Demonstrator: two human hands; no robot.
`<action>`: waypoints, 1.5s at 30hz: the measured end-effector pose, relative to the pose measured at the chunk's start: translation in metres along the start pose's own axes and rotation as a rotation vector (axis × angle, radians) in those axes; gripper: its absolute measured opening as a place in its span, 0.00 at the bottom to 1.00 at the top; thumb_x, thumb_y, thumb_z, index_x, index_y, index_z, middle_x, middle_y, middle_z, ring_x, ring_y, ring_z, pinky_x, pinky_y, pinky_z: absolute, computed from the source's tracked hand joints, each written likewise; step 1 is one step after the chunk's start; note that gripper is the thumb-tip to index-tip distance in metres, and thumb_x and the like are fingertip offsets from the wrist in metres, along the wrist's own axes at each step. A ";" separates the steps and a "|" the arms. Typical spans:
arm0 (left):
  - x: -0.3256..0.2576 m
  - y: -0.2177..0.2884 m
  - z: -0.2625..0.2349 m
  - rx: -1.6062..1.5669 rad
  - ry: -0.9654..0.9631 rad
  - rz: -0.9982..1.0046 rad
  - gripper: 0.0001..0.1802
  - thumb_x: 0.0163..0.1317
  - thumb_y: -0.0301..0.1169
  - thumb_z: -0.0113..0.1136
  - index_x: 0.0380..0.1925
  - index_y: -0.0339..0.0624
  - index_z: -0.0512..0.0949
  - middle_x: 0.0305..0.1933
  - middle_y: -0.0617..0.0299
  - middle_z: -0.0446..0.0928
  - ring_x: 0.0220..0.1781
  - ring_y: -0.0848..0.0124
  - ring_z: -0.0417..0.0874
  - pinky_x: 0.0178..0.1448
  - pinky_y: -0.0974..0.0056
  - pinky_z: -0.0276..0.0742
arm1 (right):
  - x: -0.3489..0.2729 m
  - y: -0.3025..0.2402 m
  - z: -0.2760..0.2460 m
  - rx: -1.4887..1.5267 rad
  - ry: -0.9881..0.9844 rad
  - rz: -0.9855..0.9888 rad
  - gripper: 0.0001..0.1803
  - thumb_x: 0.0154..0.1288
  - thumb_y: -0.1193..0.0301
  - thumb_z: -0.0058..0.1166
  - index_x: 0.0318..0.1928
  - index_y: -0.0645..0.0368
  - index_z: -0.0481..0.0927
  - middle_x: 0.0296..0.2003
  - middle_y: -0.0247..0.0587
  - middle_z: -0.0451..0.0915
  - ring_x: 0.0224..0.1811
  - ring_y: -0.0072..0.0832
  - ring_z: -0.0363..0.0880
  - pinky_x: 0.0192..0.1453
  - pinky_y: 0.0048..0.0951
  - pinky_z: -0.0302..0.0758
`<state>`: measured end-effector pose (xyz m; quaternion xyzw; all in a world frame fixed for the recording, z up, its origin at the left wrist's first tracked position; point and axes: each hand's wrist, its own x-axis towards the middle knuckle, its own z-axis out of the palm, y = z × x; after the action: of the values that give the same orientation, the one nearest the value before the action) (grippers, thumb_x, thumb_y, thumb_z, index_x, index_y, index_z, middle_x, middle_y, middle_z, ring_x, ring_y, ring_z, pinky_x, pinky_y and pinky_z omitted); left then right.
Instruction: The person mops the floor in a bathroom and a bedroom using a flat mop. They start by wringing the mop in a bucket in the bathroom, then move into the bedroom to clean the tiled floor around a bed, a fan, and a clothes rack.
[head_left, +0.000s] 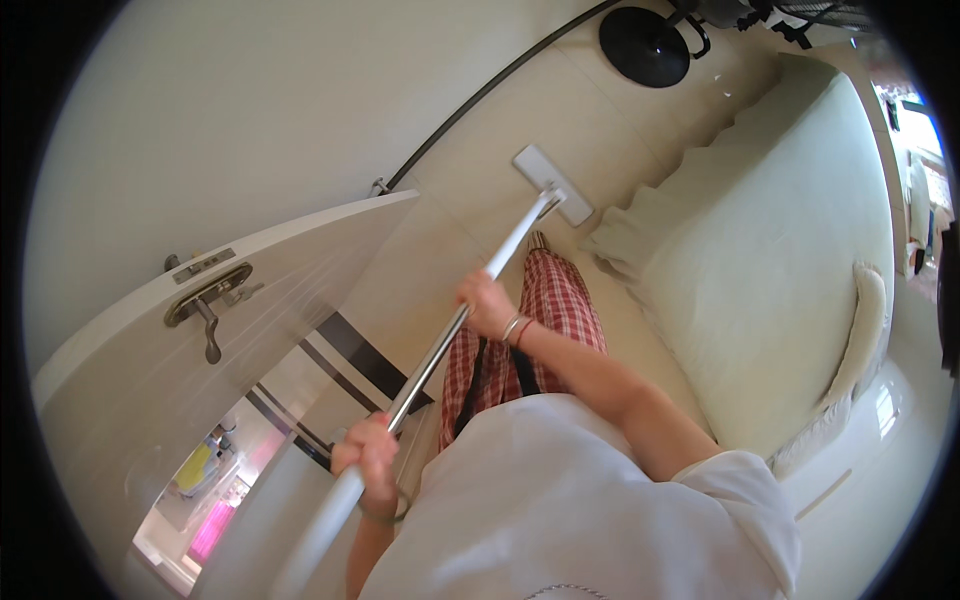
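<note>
A flat mop (436, 352) with a long white and silver pole slants across my front, from the lower left up to its flat rectangular mop head (553, 186) on the beige tiled floor. My left hand (370, 460) is wrapped round the upper part of the pole, close to my waist. Farther down the same pole, my right hand (486, 304) is closed round it, with bands on the wrist. The mop head lies just ahead of my foot, between the wall and the bed.
A bed with a pale green ruffled cover (760, 250) stands on the right. An open white door (250, 310) with a lever handle (209, 325) is on the left. A black round fan base (645, 47) stands on the far floor. Dark skirting (500, 80) edges the wall.
</note>
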<state>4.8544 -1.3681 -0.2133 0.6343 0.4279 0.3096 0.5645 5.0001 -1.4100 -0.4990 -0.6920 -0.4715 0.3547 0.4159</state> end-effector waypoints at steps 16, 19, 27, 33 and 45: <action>0.085 -0.095 0.115 -0.413 -0.126 0.170 0.06 0.69 0.26 0.48 0.32 0.47 0.64 0.27 0.64 0.67 0.29 0.72 0.67 0.58 0.52 0.71 | 0.078 0.126 -0.131 -0.145 0.103 -0.119 0.05 0.48 0.79 0.56 0.27 0.56 0.75 0.29 0.42 0.76 0.40 0.46 0.74 0.42 0.43 0.74; 0.102 -0.115 0.146 -0.400 -0.183 0.167 0.08 0.70 0.23 0.46 0.31 0.45 0.63 0.28 0.62 0.69 0.31 0.71 0.70 0.62 0.50 0.69 | 0.093 0.162 -0.158 -0.328 0.097 -0.003 0.06 0.49 0.78 0.58 0.26 0.58 0.73 0.27 0.43 0.74 0.37 0.45 0.74 0.40 0.42 0.74; 0.002 -0.061 0.007 -0.231 0.176 -0.087 0.03 0.67 0.24 0.49 0.34 0.40 0.72 0.32 0.60 0.69 0.39 0.67 0.72 0.64 0.45 0.68 | 0.041 0.058 -0.009 -0.223 -0.125 -0.030 0.08 0.44 0.75 0.56 0.29 0.49 0.81 0.31 0.38 0.77 0.44 0.41 0.75 0.40 0.45 0.75; -0.055 0.011 -0.045 0.012 0.442 -0.065 0.12 0.69 0.32 0.48 0.26 0.48 0.61 0.23 0.67 0.64 0.29 0.73 0.65 0.54 0.55 0.67 | 0.010 -0.051 0.078 -0.097 -0.540 -0.155 0.06 0.47 0.71 0.56 0.29 0.52 0.79 0.33 0.40 0.78 0.45 0.43 0.76 0.39 0.53 0.73; 0.080 -0.070 0.058 -0.335 0.107 0.200 0.07 0.70 0.29 0.46 0.31 0.49 0.64 0.25 0.66 0.65 0.29 0.73 0.67 0.56 0.52 0.71 | 0.107 0.064 -0.074 -0.146 -0.136 -0.115 0.07 0.50 0.78 0.54 0.31 0.53 0.79 0.33 0.39 0.79 0.43 0.41 0.77 0.46 0.39 0.78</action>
<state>4.9264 -1.3233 -0.2994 0.5533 0.3347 0.4644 0.6051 5.1207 -1.3400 -0.5377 -0.6666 -0.5622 0.3411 0.3511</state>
